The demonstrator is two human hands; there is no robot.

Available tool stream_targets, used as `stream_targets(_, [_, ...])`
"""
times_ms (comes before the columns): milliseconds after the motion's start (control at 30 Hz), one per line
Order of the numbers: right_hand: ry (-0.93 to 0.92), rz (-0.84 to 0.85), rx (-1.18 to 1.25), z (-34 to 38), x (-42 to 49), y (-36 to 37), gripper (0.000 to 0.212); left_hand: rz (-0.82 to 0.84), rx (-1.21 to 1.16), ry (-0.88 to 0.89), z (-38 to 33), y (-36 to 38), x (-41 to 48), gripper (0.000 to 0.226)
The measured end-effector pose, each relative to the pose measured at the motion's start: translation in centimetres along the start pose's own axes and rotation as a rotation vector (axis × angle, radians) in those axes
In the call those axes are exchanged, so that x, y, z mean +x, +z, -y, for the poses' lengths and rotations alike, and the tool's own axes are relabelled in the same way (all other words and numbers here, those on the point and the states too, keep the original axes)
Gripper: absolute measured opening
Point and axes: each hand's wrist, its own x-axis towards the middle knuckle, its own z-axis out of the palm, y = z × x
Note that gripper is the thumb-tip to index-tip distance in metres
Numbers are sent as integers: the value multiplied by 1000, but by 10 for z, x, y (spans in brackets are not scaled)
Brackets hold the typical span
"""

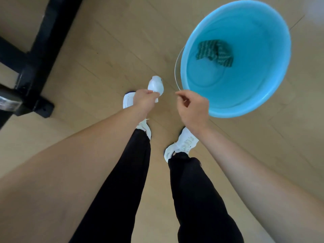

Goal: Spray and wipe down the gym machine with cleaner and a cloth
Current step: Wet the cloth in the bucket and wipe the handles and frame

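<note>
Blue bucket (pixel 263 23) — wooden floor (pixel 108 50).

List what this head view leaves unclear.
All in the head view:
Gym machine: only black base bars show; the left and top edges cut off the rest.
White bottle: the left hand covers its lower part; no label readable.
Right hand: fingers curled, thumb near fingertip; whether they pinch anything is too small to tell.

No text, brand or number can be read anywhere. A silvery patch (pixel 7 102) on the black metal machine frame (pixel 57 20) is too blurred to tell.
</note>
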Motion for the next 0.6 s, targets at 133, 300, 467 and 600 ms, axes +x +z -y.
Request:
stream_targets(133, [184,-192,-5,-39,53,-30,20,-11,105,39,-23,0,8,17])
stream_targets(300, [381,199,-208,-101,143,-29,36,-122,282,170,-71,7,3,20])
stream_targets(467, [389,347,-306,-136,219,-18,59,54,146,460,-103,46,2,42])
stream_targets(600, [378,454,-435,-168,249,-10,67,-31,211,518,-99,59,23,27])
